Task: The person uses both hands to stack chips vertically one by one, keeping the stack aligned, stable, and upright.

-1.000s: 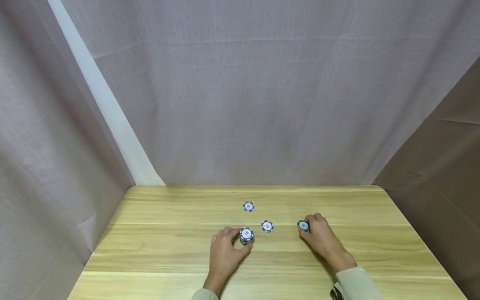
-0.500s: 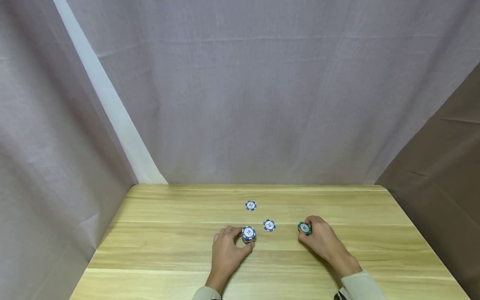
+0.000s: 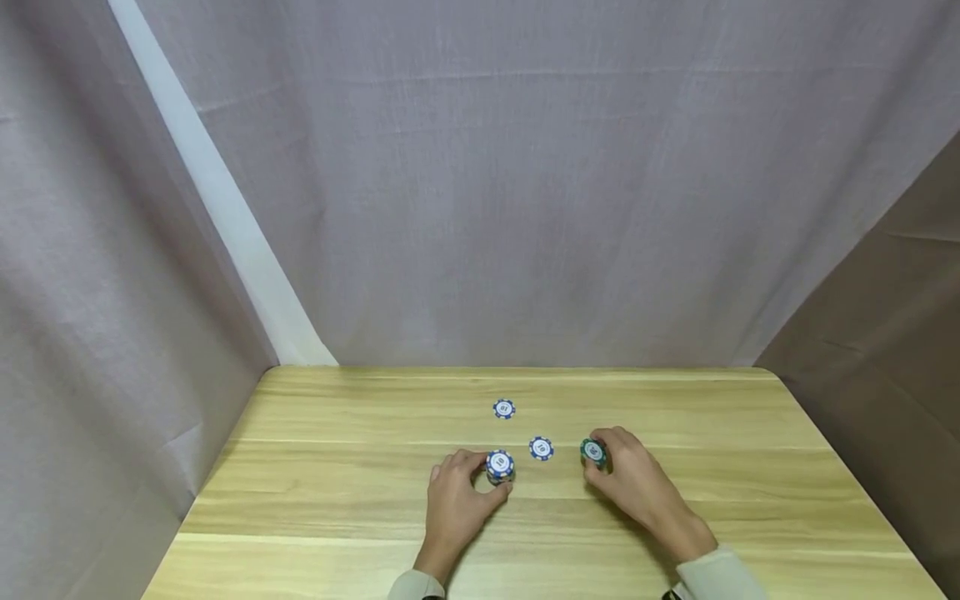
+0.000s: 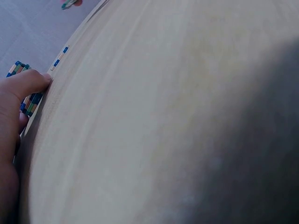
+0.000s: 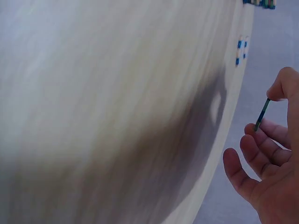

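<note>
My left hand [image 3: 457, 504] holds a stack of poker chips [image 3: 500, 467] between thumb and fingers. A blue-and-white chip marked 10 tops the stack. Blue, green and pale edges show in the stack [image 4: 32, 103] in the left wrist view, partly behind the thumb. To the right, my right hand [image 3: 637, 483] pinches a green poker chip [image 3: 593, 452] with a white centre. Seen edge-on in the right wrist view, the green chip [image 5: 262, 114] is tilted and raised off the table, between thumb and finger, while the other fingers are loosely bent.
Two blue-and-white chips lie flat on the wooden table [image 3: 337, 500]: one nearer chip [image 3: 542, 448] between the hands, one farther chip [image 3: 504, 409] behind the stack. A grey curtain [image 3: 480, 208] hangs along the table's back edge, with brown cloth [image 3: 885, 333] on the right.
My right hand has lifted the green chip and shifted left with it toward the stack. The left hand stays around the stack. The head view has shifted slightly.
</note>
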Action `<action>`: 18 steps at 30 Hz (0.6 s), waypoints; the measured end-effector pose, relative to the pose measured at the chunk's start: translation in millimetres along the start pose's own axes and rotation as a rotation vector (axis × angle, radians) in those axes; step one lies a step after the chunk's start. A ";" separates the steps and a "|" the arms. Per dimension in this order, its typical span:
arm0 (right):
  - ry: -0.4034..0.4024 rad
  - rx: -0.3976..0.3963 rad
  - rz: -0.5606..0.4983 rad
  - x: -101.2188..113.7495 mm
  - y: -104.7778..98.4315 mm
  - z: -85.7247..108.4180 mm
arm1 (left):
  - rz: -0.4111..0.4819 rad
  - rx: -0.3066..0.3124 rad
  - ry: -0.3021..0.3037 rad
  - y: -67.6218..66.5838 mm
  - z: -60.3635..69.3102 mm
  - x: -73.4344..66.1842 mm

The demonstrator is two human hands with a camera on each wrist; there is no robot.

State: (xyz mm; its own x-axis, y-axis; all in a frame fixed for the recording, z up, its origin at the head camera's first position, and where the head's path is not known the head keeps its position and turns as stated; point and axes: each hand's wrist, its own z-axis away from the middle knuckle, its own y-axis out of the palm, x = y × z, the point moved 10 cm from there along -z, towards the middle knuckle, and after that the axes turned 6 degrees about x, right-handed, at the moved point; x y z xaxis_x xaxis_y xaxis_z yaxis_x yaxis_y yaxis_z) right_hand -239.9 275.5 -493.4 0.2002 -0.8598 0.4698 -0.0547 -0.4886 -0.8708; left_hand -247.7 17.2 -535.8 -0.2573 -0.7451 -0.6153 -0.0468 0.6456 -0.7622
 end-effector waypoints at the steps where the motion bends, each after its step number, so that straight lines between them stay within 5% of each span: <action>1: -0.004 0.001 -0.001 3.7 0.0 -0.2 | 0.004 0.006 -0.006 0.4 -0.3 0.5; 18: -0.134 0.032 -0.054 70.0 22.7 -5.0 | 0.005 0.013 -0.008 0.3 -0.6 0.4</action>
State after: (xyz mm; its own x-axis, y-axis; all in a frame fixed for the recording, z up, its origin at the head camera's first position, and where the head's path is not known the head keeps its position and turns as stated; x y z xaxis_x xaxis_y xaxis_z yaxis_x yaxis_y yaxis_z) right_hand -232.0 203.5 -479.5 0.3306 -0.8037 0.4947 -0.0093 -0.5269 -0.8499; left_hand -248.4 17.2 -536.1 -0.2498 -0.7431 -0.6208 -0.0329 0.6473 -0.7615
